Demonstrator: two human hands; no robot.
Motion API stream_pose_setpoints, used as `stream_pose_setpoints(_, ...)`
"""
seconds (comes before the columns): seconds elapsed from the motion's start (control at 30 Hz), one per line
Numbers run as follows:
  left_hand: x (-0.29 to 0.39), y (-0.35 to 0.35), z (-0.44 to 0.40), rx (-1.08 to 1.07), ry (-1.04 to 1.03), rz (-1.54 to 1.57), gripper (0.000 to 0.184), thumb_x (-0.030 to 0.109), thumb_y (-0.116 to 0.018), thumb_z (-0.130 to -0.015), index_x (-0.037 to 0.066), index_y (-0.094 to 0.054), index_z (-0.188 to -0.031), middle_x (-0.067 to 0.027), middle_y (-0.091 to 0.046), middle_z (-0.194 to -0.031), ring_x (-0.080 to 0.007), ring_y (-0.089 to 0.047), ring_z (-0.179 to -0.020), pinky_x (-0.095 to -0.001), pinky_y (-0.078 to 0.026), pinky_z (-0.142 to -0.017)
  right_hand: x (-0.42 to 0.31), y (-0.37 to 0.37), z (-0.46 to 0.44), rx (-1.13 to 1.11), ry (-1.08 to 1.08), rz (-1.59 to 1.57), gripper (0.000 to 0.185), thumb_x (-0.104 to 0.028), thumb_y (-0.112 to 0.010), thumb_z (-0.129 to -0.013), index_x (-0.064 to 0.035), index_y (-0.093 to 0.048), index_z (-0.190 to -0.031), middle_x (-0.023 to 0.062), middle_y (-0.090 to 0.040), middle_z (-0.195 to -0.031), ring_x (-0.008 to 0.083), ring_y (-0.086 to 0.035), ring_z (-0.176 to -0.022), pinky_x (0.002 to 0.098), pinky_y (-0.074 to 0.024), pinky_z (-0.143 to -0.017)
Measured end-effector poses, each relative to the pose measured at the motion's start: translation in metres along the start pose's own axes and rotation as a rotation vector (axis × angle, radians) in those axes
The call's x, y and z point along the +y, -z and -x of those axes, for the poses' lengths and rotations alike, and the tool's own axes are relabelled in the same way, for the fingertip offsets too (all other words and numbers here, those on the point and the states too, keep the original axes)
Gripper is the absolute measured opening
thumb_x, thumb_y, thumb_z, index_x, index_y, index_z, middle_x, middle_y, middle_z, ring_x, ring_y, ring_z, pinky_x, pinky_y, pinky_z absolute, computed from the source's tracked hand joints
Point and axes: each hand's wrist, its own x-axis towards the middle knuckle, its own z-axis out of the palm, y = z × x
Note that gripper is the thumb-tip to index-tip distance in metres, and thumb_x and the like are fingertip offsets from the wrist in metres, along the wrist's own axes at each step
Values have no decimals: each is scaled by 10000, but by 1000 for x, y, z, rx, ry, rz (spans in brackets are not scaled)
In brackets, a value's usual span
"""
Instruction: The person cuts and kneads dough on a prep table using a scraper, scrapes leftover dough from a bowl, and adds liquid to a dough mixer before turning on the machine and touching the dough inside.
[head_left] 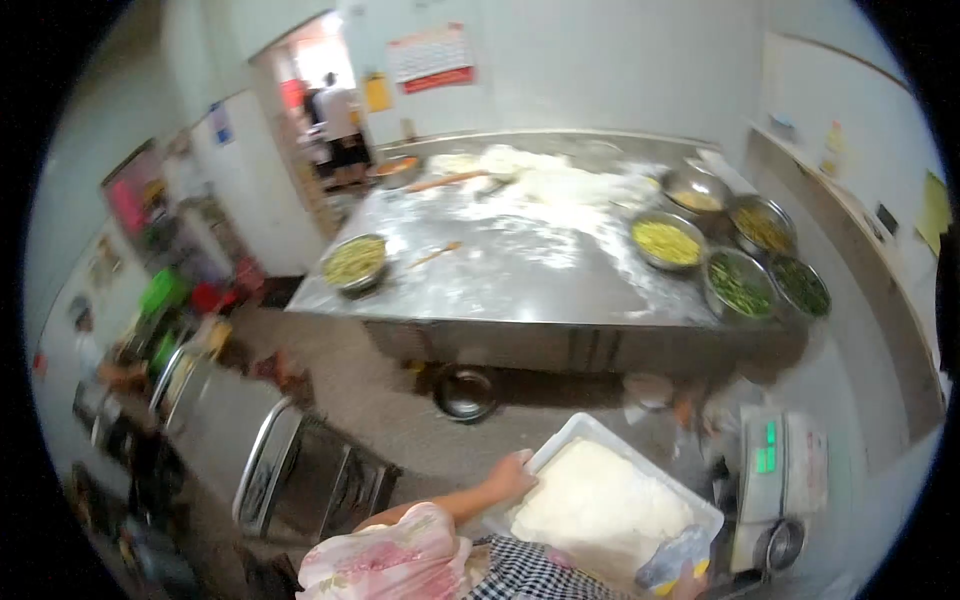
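A white rectangular plastic tub (703, 505) is held low in front of me, tilted diagonally. In it lies a broad pale mass (600, 490) that looks like dough or flour; I cannot tell which. My left hand (512, 478) is closed round the rim at the tub's left corner. At the near right corner, by the bottom of the view, my right hand (688, 583) grips the tub, only partly visible. Just beside it, a grey-blue piece with a yellow edge (672, 562) lies in that corner, too blurred to name.
Ahead stands a floury steel table (500, 285) with a rolling pin (447, 181) and several bowls of chopped vegetables. A scale (765, 465) is at right, a steel cart (225, 425) at left. A metal bowl (465, 393) sits below the table. People (338, 115) stand beyond the doorway.
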Motion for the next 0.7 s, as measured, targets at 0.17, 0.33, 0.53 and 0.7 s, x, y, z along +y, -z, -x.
stream_pose_setpoints(0.17,55,-26,-142,-278,-53,76,229,57,-597,-694,-17,-562,-908,-129,-599,-735,-201,-576,-653,-338,-468,-595,-38,-22,-4,304,-175,-145,271,-264,-642,-743,-61,-532,-885,39,-525,-747,146,-491,-602,300,-404,-538)
stream_pose_setpoints(0.33,92,-56,-226,-456,-208,61,125,39,-595,-664,-17,-530,-755,-61,-540,-651,-128,-503,-579,-289,-417,-516,-40,-41,-7,479,-98,-102,133,-163,-622,-779,-46,-567,-751,-12,-525,-657,82,-472,-588,246,-378,-522)
stream_pose_setpoints(0.53,119,-99,-265,-592,-308,34,116,0,-580,-639,9,-466,-657,-36,-487,-607,-101,-457,-559,-268,-391,-499,-21,-48,-19,662,-148,-167,130,-115,-594,-806,-40,-548,-711,-22,-517,-631,66,-448,-550,239,-362,-492)
stream_pose_setpoints(0.7,184,-176,-302,-655,-388,16,110,-17,-582,-638,5,-477,-662,-48,-501,-604,-105,-462,-558,-272,-404,-508,-26,-22,-66,751,-146,-226,158,-124,-582,-812,-37,-533,-689,-24,-517,-637,67,-435,-551,239,-354,-494)
